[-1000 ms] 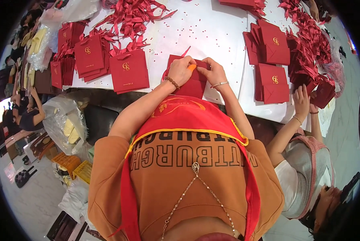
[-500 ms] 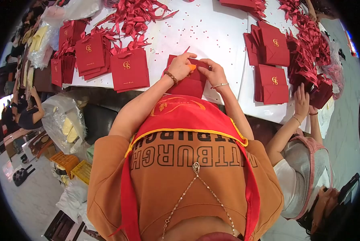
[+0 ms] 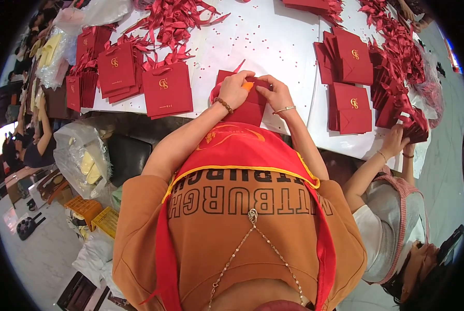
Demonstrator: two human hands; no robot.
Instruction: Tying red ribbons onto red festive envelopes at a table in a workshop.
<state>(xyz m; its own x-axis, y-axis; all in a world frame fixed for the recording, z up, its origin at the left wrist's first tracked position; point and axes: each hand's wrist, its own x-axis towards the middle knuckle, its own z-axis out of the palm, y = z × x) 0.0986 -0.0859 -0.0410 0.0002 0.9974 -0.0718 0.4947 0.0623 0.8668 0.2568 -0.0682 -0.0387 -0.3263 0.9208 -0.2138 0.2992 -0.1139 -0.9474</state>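
1. Our left hand (image 3: 234,89) and right hand (image 3: 277,95) meet over a dark red paper bag (image 3: 245,103) lying flat at the near edge of the white table (image 3: 273,41), straight ahead of our chest.
2. Left hand: fingers curled down, pinching a small orange tool (image 3: 247,86) against the bag's top edge. Right hand: fingertips pressed on the same edge, just beside the tool; we cannot tell if it pinches the bag or only pins it.
3. Key relation: the bag sits under both hands and extends toward us from the grip. Both hands are about equally near and almost touching.
4. A red ribbon end (image 3: 238,66) sticks up just beyond the left hand.
5. Nearby: a finished bag with gold emblem (image 3: 167,90) to the left, bag stacks (image 3: 352,83) right, loose ribbons (image 3: 176,20) further back.
6. A co-worker's hands (image 3: 397,145) work at a pile on the far right, well apart from ours.
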